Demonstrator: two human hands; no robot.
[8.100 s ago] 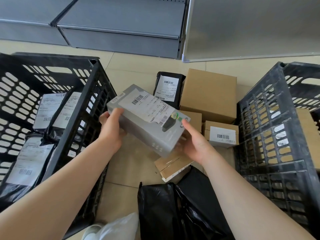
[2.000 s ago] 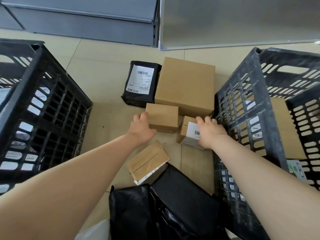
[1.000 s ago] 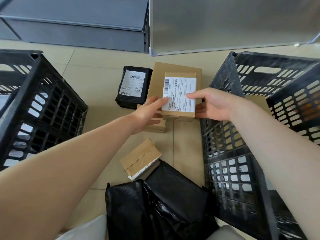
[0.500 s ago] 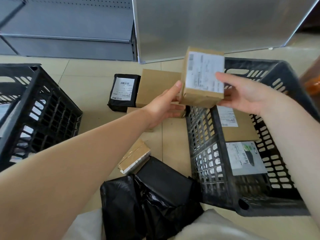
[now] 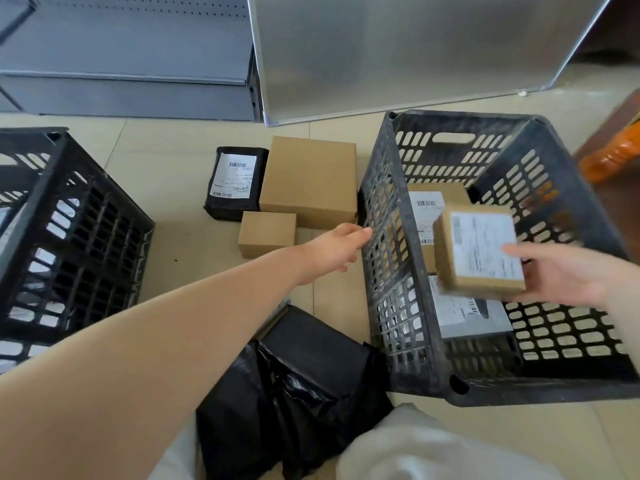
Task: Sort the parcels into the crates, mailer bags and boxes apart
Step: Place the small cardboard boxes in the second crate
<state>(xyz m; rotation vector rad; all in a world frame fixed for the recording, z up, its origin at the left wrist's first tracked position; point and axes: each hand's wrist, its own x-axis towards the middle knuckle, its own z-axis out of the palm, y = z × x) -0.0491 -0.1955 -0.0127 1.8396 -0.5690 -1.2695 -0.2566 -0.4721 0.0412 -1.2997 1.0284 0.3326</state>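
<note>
My right hand (image 5: pixel 568 273) grips a small labelled cardboard box (image 5: pixel 479 252) over the inside of the right black crate (image 5: pixel 384 271). Under it in that crate lie a brown labelled box (image 5: pixel 426 206) and a grey box (image 5: pixel 467 317). My left hand (image 5: pixel 337 249) is open and empty, stretched out just left of that crate's wall. On the floor between the crates sit a large brown box (image 5: pixel 310 180), a small brown box (image 5: pixel 266 233) and a black mailer bag (image 5: pixel 235 181) with a white label. Black mailer bags (image 5: pixel 304 375) lie near my knees.
The left black crate (image 5: pixel 69 237) stands at the left edge, with white labels showing through its slots. Grey metal shelving and a metal panel (image 5: pixel 398 53) rise behind the parcels. An orange object (image 5: pixel 616 157) lies at the far right. Pale cloth covers my knees at the bottom.
My left hand has let go of the small labelled box and pulled back toward the floor. My right hand alone has carried the box right and down into the right crate's opening.
</note>
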